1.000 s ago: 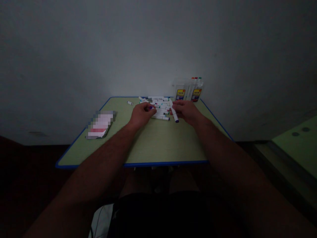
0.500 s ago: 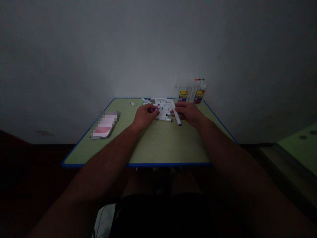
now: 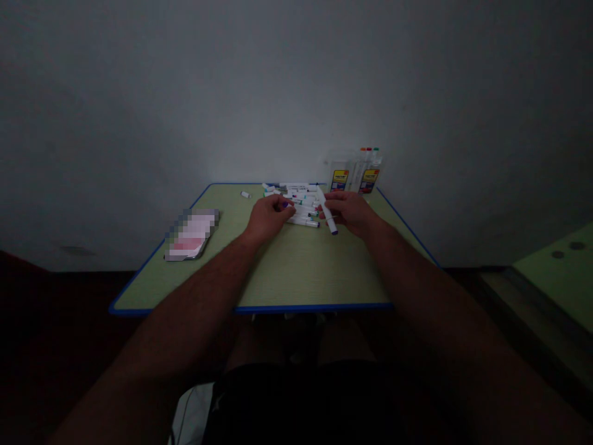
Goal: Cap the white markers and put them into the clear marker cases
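Observation:
My left hand (image 3: 267,219) is closed in a pinch on a marker cap (image 3: 286,204), whose purple end shows between thumb and fingers. Between the fingers of my right hand (image 3: 353,211) is a white marker (image 3: 327,211), tilted, its purple end toward me and its narrow bare end toward the wall. A loose pile of white markers (image 3: 302,220) with coloured ends lies between and behind both hands, partly hidden by the left one. A small white cap (image 3: 245,194) lies apart, left of the pile.
Clear plastic cases (image 3: 340,179) with yellow labels stand at the back right of the table (image 3: 296,278); a few markers with orange, red and green tops stick up there. A phone (image 3: 192,235), its screen blurred, lies at the left edge. A wall (image 3: 278,93) rises behind.
The view shifts slightly from head movement. Both hands keep their grips; the marker in my right hand tilts a little, and its purple end sits slightly nearer to me.

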{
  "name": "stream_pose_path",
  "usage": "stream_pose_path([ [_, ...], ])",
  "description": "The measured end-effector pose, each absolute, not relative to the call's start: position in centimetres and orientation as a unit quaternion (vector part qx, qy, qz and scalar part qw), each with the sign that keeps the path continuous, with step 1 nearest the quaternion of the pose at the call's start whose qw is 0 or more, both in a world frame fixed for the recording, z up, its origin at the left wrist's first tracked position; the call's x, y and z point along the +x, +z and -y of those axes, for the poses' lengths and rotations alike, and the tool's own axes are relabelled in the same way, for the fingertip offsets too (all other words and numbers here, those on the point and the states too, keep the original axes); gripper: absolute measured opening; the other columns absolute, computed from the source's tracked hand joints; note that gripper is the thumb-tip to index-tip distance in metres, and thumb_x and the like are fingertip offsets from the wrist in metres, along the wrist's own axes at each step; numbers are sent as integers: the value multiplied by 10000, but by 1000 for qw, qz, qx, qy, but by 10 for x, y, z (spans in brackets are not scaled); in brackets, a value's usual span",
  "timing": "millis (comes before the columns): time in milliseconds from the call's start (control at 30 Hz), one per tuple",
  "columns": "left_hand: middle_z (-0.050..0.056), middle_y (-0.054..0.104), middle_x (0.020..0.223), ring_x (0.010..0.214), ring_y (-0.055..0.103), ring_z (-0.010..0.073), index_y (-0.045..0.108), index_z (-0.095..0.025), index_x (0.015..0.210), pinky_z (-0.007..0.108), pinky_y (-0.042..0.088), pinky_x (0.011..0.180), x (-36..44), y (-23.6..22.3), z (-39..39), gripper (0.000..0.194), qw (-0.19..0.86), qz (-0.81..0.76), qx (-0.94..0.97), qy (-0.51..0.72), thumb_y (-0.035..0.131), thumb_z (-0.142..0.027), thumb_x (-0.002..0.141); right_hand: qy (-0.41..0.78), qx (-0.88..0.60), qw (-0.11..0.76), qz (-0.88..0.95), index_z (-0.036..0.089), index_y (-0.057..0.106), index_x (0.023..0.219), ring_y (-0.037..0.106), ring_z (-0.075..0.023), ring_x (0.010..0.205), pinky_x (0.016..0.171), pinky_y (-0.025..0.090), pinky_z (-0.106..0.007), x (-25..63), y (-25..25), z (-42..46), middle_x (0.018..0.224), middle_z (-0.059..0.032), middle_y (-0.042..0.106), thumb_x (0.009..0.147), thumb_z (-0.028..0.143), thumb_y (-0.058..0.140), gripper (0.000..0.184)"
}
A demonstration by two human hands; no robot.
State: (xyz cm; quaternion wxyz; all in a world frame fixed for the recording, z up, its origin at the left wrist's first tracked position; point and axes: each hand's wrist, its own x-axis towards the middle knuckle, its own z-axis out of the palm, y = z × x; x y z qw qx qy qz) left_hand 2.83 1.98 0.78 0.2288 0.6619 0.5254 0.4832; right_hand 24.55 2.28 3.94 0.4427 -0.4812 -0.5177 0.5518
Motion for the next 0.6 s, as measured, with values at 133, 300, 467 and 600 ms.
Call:
stream_pose_path([
  [133, -18, 572, 643, 588, 483, 118, 752, -164, 880, 274, 364, 577, 29, 10, -18, 189, 225, -528, 661, 483, 718, -283, 738, 553, -476, 442, 521, 126, 657, 959, 683, -128, 608, 522, 566, -245, 246, 38, -24, 894, -89, 745, 872, 21, 587, 153],
  [300, -17, 578, 648, 582, 469, 114, 757, -158, 872, 285, 365, 587, 29, 14, -16, 186, 202, -532, 670, 477, 728, -275, 731, 555, -468, 445, 524, 128, 659, 933, 682, -129, 613, 521, 566, -246, 246, 39, -24, 884, -83, 741, 866, 24, 596, 139],
  [467, -16, 578, 653, 583, 467, 114, 758, -163, 876, 287, 360, 584, 28, 13, -17, 195, 199, -535, 670, 475, 732, -291, 732, 555, -473, 444, 520, 124, 655, 917, 675, -121, 604, 522, 565, -237, 245, 41, -22, 869, -84, 736, 871, 17, 586, 135],
  [600, -12, 576, 654, 589, 474, 117, 756, -161, 864, 291, 365, 588, 29, 13, -17, 185, 198, -536, 669, 476, 731, -290, 733, 555, -481, 452, 506, 125, 627, 914, 679, -123, 605, 525, 569, -232, 244, 41, -22, 827, -75, 726, 890, 23, 582, 114],
])
